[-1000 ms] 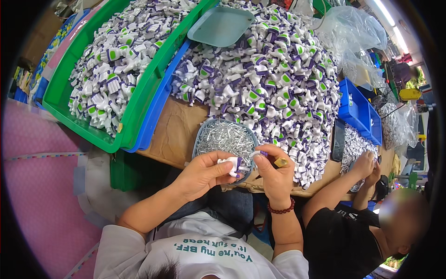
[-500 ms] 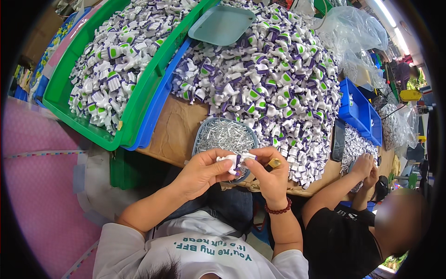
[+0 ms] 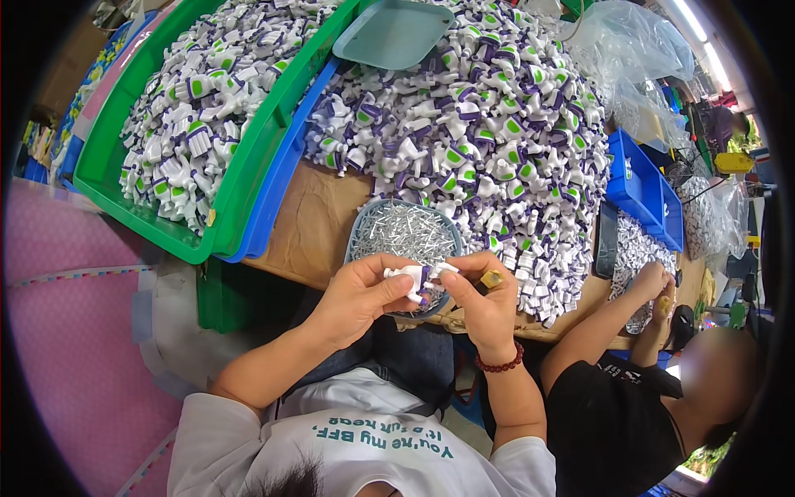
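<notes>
My left hand (image 3: 352, 298) pinches a white toy body piece with purple trim (image 3: 407, 275) between thumb and fingers. Beside it, my right hand (image 3: 487, 308) grips a smaller white toy part (image 3: 445, 268) close against the body piece. Whether the two parts are joined, I cannot tell. A yellowish wrap (image 3: 492, 278) covers one right fingertip. Just beyond my hands, thin silver metal pins (image 3: 404, 229) fill a grey-blue tub (image 3: 353, 240), whose near side is partly hidden by my hands.
A large heap of white, purple and green toy pieces (image 3: 497, 149) covers the table beyond. Left stands a green bin (image 3: 252, 170) of similar pieces, over a blue bin (image 3: 277, 186). A grey-blue tray (image 3: 393, 35) lies behind. At right, a co-worker's hands (image 3: 656, 290) work near a blue divided box (image 3: 636, 186).
My hands have shifted slightly, and the small white part and body piece are turned a little, with more of the body piece showing. The co-worker's hands have moved slightly apart.
</notes>
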A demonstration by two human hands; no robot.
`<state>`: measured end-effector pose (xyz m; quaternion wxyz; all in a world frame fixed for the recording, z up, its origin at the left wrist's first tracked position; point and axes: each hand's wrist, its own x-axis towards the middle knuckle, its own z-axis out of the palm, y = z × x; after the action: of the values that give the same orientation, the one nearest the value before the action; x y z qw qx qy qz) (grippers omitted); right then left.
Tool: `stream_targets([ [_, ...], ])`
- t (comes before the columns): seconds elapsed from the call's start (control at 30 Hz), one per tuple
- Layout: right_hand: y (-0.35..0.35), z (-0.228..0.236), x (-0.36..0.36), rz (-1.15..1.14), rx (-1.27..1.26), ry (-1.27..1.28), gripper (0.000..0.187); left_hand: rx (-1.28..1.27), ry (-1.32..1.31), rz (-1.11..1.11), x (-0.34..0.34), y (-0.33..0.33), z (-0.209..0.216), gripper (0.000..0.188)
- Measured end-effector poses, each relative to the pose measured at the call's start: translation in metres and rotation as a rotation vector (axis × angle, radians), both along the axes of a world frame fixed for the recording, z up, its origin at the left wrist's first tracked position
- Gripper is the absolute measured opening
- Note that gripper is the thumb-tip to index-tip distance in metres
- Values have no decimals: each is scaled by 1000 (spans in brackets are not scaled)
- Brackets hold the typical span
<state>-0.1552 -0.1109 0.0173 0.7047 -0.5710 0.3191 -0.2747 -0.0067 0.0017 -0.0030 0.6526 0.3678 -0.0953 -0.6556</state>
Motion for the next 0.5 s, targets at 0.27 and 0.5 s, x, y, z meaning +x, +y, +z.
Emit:
stream_targets([
  [0.27,-1,6,-1,102,-130,69,13,-1,-41,67,-4,0,0,18],
  [0.5,-8,11,-2,199,-171,124,12,-79,-288,163,-12,0,3,19],
])
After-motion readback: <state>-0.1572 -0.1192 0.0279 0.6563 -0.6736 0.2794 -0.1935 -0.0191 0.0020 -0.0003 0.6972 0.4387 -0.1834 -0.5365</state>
